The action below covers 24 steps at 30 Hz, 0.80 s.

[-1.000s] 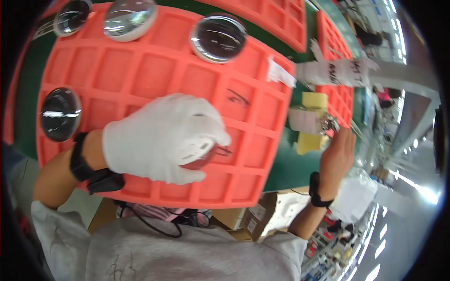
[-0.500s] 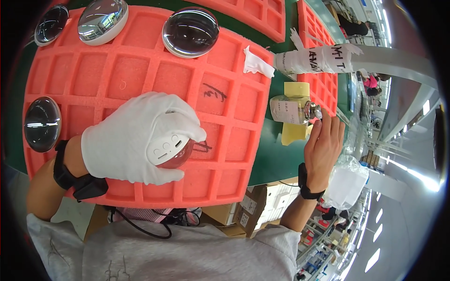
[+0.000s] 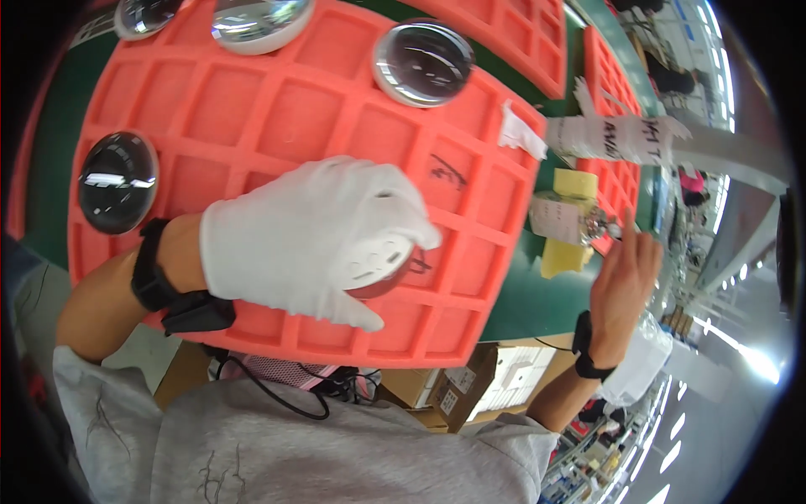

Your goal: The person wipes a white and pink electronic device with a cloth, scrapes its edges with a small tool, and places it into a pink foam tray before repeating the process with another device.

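My left hand [image 3: 315, 239], in a white glove, is closed around a round white-backed glass lens [image 3: 382, 265] held over the orange gridded foam tray [image 3: 277, 109]. My right hand [image 3: 625, 281] is bare and reaches to a small bottle with a metal pump top [image 3: 571, 220] that stands beside a yellow sponge [image 3: 567, 252] on the green table. Its fingertips touch the pump top. Whether they grip it cannot be told.
Domed glass lenses sit in the tray's cells: one at the left [image 3: 117, 181], one at the top middle [image 3: 422, 63], two more at the top edge. A white cloth scrap [image 3: 520, 134] lies at the tray's right edge. Further orange trays [image 3: 617, 76] lie beyond. Cardboard boxes [image 3: 457, 386] stand under the table.
The view has shifted, so the tray and hands sit lower right in the picture. My left hand keeps the lens; my right hand stays at the bottle's pump top.
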Each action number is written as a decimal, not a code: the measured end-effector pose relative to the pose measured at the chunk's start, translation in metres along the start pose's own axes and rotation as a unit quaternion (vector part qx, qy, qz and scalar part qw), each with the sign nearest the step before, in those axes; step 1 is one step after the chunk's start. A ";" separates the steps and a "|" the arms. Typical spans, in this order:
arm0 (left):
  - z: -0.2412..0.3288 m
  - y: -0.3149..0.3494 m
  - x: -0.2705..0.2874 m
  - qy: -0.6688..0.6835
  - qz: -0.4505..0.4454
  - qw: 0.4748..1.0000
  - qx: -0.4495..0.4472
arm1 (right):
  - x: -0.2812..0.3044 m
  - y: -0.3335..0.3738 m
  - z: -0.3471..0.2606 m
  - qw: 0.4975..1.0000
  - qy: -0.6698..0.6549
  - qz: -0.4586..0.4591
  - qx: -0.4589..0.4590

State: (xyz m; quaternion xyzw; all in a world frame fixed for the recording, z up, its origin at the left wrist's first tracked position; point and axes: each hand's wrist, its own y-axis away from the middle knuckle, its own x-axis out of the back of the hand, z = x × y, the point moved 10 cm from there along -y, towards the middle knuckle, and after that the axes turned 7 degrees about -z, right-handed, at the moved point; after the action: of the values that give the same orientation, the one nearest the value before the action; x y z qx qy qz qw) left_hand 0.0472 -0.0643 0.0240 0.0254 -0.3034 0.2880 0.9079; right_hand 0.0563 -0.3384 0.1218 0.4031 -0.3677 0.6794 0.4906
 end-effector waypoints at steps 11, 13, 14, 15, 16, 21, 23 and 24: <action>0.005 0.003 -0.002 -0.005 0.014 0.998 -0.060 | 0.023 0.005 -0.171 0.860 -0.431 -0.086 0.259; 0.006 -0.002 -0.006 -0.004 0.012 0.999 -0.053 | 0.021 0.000 -0.182 0.851 -0.447 -0.095 0.257; 0.006 -0.004 -0.008 -0.005 0.013 0.999 -0.045 | 0.021 -0.002 -0.187 0.843 -0.461 -0.104 0.258; 0.005 -0.006 -0.009 -0.007 0.016 0.999 -0.038 | 0.022 -0.003 -0.191 0.833 -0.475 -0.113 0.259; 0.005 -0.006 -0.009 -0.004 0.016 0.999 -0.037 | 0.022 -0.002 -0.193 0.833 -0.475 -0.115 0.259; 0.008 -0.009 -0.004 0.006 0.030 0.999 -0.044 | 0.025 -0.006 -0.190 0.846 -0.489 -0.115 0.178; 0.007 -0.009 -0.003 0.004 0.037 0.999 -0.034 | 0.027 -0.006 -0.188 0.862 -0.472 -0.103 0.150; 0.006 -0.010 -0.003 0.007 0.038 0.999 -0.033 | 0.029 -0.006 -0.190 0.862 -0.472 -0.107 0.150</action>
State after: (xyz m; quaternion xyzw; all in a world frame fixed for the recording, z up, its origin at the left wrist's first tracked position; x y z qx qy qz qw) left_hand 0.0471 -0.0753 0.0279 -0.0178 -0.3068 0.3121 0.8990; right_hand 0.0206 -0.1559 0.0717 0.7811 -0.4036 0.3983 0.2615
